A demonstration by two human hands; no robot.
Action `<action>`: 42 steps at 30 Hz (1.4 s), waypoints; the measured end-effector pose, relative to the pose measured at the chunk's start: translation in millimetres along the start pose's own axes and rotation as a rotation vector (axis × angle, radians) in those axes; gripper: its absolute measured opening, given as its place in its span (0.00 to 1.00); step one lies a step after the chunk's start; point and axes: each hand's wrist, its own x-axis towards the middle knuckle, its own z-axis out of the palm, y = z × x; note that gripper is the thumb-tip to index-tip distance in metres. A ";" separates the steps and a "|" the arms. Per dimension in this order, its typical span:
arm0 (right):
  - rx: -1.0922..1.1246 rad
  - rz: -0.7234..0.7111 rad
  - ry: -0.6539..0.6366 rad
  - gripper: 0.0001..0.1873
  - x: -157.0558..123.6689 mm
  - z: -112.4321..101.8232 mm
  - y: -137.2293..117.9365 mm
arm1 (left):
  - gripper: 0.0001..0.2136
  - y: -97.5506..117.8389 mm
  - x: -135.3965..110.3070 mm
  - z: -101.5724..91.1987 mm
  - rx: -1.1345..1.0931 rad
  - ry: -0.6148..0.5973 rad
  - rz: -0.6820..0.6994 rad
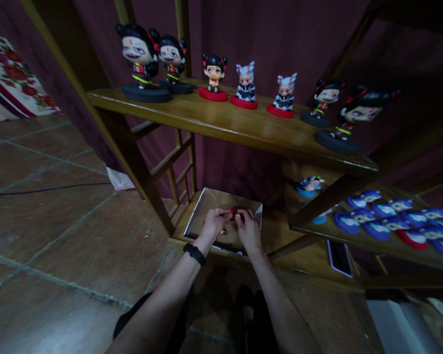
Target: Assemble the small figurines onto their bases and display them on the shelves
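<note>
Both my hands are down inside an open cardboard box (206, 201) on the lowest wooden shelf. My left hand (216, 220), with a black band on the wrist, and my right hand (248, 227) are closed together on a small red and black figurine (236, 214) held between the fingertips. Another small figure piece (223, 231) lies in the box just below my left hand. On the upper shelf (221, 123) stand several big-headed dolls: black-haired ones on black bases (142, 59), one on a red base (214, 73) and pale-haired ones on red bases (245, 86).
A middle shelf (354, 231) at the right carries several blue-based figurines (387, 223). A phone-like flat object (338, 258) lies on the bottom shelf. Brown tiled floor (59, 221) spreads to the left, with a cable across it. Shelf posts (133, 157) stand beside the box.
</note>
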 end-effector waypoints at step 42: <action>0.810 0.353 -0.112 0.16 11.8 17.1 22.3 | 0.14 9.6 -6.7 -3.1 -0.232 -0.048 -0.213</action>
